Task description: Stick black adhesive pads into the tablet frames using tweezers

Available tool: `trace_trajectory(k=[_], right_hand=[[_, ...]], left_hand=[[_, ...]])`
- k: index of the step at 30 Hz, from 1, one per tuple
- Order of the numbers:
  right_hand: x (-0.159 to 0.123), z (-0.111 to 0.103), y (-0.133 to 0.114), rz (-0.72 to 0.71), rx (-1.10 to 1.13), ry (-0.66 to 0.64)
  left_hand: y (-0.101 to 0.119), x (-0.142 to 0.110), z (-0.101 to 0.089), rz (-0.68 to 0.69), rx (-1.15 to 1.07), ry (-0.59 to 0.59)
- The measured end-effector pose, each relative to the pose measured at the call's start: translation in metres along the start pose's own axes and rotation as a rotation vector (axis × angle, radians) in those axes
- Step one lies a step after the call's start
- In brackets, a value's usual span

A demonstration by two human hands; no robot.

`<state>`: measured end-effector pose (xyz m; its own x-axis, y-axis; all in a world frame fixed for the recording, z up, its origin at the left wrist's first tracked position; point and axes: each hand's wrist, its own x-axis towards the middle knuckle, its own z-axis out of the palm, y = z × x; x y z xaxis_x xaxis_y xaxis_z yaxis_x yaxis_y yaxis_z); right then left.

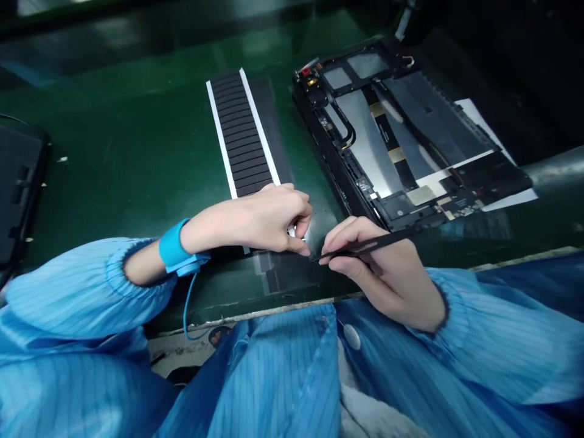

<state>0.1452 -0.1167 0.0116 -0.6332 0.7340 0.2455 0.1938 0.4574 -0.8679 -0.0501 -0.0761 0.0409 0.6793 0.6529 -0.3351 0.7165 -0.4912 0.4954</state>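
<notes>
My right hand (387, 274) is closed around black tweezers (378, 243), whose tips point left towards my other hand. My left hand (274, 219), with a blue band at the wrist, is bent over with thumb and forefinger pinched together close to those tips. A small whitish bit shows inside its curled fingers, too little to name. Beneath and beyond that hand lies a sheet of black strips (241, 134) with white edges; my hand hides its near part. To the right, an opened laptop chassis (387, 140) shows ribbon cables and boards.
The green tabletop (137, 152) has its front edge close to my body. At the far left is a dark device (20, 182). White paper (511, 201) sticks out from under the chassis. A blue cord (187, 304) hangs from my wristband over the table edge.
</notes>
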Motion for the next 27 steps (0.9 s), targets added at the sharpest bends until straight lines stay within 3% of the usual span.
trace_trajectory(k=[27], right_hand=[[0.0016, 0.0047, 0.0005, -0.053, -0.074, 0.116]], left_hand=[[0.0019, 0.0016, 0.0033, -0.022, 0.031, 0.035]])
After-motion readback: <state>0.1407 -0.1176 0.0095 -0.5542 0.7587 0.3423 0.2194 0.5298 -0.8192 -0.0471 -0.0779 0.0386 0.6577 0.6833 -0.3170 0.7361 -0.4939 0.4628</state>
